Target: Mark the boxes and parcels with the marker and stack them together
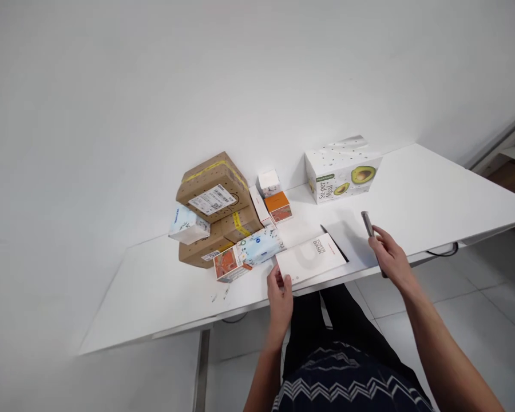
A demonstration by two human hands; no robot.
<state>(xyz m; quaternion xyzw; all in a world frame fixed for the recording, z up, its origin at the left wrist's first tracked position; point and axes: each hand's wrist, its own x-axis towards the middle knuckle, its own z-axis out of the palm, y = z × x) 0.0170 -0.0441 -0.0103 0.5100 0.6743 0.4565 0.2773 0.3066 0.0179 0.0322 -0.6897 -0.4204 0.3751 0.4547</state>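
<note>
A flat white power bank box lies near the table's front edge, its printed side up. My left hand grips its lower left corner, thumb on top and fingers curled at the side. To the right, my right hand is closed around a slim grey stick-like tool, raised over the front edge. Its exact kind I cannot make out. A thin dark strip shows along the box's right side, partly covered by it.
Brown cardboard parcels are stacked left of centre, with a light blue patterned box and an orange-topped box beside them. A white avocado-print box stands by the wall. The white table has its front edge at my waist.
</note>
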